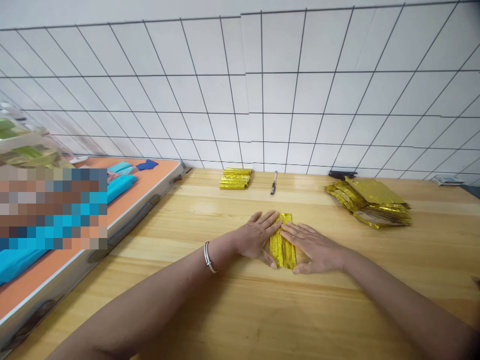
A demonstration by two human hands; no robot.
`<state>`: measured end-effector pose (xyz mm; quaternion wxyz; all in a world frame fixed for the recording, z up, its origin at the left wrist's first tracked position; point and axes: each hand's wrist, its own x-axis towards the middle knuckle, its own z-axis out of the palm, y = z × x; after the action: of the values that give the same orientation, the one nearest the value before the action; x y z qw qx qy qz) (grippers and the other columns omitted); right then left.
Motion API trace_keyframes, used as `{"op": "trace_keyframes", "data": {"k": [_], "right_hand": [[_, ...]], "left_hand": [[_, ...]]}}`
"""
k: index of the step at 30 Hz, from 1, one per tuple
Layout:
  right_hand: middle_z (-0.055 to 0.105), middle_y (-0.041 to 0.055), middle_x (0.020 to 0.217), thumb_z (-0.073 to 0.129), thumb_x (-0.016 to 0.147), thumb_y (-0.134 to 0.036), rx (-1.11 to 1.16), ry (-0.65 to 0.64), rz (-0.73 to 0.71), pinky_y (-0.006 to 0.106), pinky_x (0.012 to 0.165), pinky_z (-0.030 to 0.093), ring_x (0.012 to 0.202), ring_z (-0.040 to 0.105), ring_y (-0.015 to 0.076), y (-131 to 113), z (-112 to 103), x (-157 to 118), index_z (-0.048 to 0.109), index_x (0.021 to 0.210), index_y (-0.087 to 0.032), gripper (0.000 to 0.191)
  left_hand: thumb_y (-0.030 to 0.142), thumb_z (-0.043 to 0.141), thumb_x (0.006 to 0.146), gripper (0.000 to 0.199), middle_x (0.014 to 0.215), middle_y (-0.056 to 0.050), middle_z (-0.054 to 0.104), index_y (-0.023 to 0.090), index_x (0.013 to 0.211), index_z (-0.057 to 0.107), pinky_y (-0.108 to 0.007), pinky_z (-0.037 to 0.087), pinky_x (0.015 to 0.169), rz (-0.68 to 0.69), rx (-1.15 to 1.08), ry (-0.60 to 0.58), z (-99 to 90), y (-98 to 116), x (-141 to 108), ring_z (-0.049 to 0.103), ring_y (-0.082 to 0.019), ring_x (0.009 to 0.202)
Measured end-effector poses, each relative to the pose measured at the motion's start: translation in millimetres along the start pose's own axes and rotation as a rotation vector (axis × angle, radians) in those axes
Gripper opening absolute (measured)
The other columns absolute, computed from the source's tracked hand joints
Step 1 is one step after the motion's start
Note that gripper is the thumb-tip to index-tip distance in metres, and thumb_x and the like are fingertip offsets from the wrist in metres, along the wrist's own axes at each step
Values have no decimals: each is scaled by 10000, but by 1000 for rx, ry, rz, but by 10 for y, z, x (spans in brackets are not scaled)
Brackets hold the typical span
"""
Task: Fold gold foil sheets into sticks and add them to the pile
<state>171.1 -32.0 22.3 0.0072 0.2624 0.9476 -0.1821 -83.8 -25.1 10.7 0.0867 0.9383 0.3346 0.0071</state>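
A folded piece of shiny gold foil paper (284, 247) lies flat on the wooden table, with a lengthwise line down its middle. My left hand (258, 236) presses on its left side, palm down with fingers stretched out. On the right side my right hand (313, 246) lies the same way, fingers extended over the foil. Both thumbs reach its near edge, and the fingertips of the two hands almost meet near its upper part. The hands cover both outer edges of the paper.
Toward the wall lie a stack of rolled or folded gold strips (235, 178) and a pen (274, 183). A loose pile of gold foil sheets (371, 200) sits at the right, a black object (342, 174) behind it. An orange-topped table (161, 170) with blue material adjoins at left.
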Motion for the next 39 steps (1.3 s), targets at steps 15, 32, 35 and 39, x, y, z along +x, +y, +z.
{"op": "trace_keyframes", "data": {"k": [15, 32, 35, 39], "right_hand": [[318, 110, 1442, 504, 844, -454, -78, 262, -27, 439, 1065, 273, 1323, 270, 247, -84, 50, -249, 312, 1392, -199, 634], [589, 131, 1207, 449, 875, -108, -567, 268, -207, 417, 955, 422, 1120, 535, 234, -471, 129, -183, 558, 1163, -150, 311], [584, 120, 1218, 439, 860, -76, -471, 307, -149, 424, 959, 429, 1133, 529, 232, -456, 192, -198, 583, 1127, -168, 318], [586, 128, 1213, 429, 845, -66, -374, 390, -76, 431, 977, 426, 1157, 511, 234, -473, 296, -224, 607, 1068, -151, 298]], "left_hand": [[717, 475, 709, 937, 1492, -139, 91, 212, 1431, 157, -524, 55, 1075, 87, -21, 135, -146, 112, -285, 74, -337, 1365], [454, 374, 898, 539, 1387, -86, 400, 179, 1361, 347, -390, 237, 1073, 284, -9, 126, -112, 207, -403, 334, -243, 1293], [469, 393, 885, 553, 1374, -94, 415, 183, 1356, 351, -392, 244, 1067, 251, -51, 135, -121, 243, -420, 345, -243, 1286], [446, 414, 875, 550, 1381, -119, 399, 174, 1346, 342, -396, 240, 1067, 219, -82, 126, -142, 290, -447, 348, -231, 1286]]}}
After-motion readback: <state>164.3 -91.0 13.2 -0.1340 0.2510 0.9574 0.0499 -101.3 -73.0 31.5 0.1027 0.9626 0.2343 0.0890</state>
